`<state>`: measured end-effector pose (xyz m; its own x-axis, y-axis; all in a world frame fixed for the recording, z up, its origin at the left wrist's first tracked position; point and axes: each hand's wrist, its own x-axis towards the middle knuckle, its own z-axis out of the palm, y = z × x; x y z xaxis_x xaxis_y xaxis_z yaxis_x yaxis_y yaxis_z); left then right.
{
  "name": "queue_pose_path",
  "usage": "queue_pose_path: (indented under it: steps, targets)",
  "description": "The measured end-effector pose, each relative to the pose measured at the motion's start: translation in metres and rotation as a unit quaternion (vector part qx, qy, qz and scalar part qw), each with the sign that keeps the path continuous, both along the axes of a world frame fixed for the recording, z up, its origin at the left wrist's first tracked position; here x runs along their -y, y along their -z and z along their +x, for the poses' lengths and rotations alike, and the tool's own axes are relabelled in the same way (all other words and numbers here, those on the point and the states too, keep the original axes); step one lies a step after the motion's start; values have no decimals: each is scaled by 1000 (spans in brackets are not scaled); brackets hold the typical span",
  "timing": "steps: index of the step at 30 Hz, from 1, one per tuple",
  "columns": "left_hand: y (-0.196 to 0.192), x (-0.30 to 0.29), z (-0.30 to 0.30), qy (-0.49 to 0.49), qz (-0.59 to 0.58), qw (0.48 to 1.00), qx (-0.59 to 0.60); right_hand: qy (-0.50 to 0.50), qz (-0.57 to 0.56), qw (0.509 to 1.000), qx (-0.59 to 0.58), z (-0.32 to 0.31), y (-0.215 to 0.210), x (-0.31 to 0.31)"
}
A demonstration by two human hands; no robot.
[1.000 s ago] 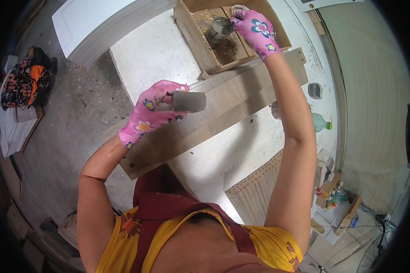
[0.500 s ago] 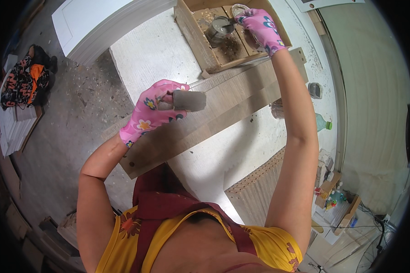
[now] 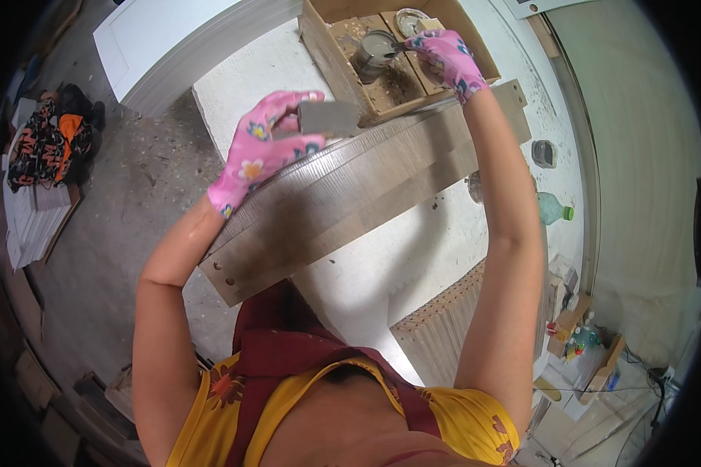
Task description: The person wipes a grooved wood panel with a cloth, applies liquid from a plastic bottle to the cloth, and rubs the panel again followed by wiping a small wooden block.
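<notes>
My left hand [image 3: 265, 144], in a pink flowered glove, grips a grey rectangular pad [image 3: 327, 118] between thumb and fingers. It is held over the far edge of a long wood-grain board [image 3: 343, 198], which lies slantwise in front of me. My right hand [image 3: 448, 62], gloved the same way, is inside a cardboard box [image 3: 331, 58] beyond the board. Its fingers are closed on a thin dark tool [image 3: 397, 49] whose tip reaches the mouth of a metal can [image 3: 372, 66] of grey stuff. Most of that tool is hidden by the glove.
Behind my right hand is a round lid or dish [image 3: 410, 22]. White panels [image 3: 171, 54] are stacked at the far left, and more wood-grain boards [image 3: 444, 315] at the near right. A jar [image 3: 544, 154] and a green-capped bottle [image 3: 554, 208] stand along the table's right side.
My left hand has moved away from me with the grey pad, from over the board to its far edge. My right hand has shifted slightly nearer within the box.
</notes>
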<state>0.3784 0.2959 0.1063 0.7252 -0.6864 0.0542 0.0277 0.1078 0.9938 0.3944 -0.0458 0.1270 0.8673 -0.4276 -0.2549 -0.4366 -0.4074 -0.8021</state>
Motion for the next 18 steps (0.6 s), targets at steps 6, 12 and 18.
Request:
queue_pose_path:
  steps: [6, 12, 18]
  targets:
    - [6, 30, 35, -40, -59, 993, -93, 87, 113, 984, 102, -18, 10, -11]
    - [8, 59, 46, -85, -92, 992, -25, 141, 102, 976, 131, -32, 15, -19]
    - [26, 79, 59, -94, -110, 989, -5, 137, 63, 981, 123, -43, 15, -26]
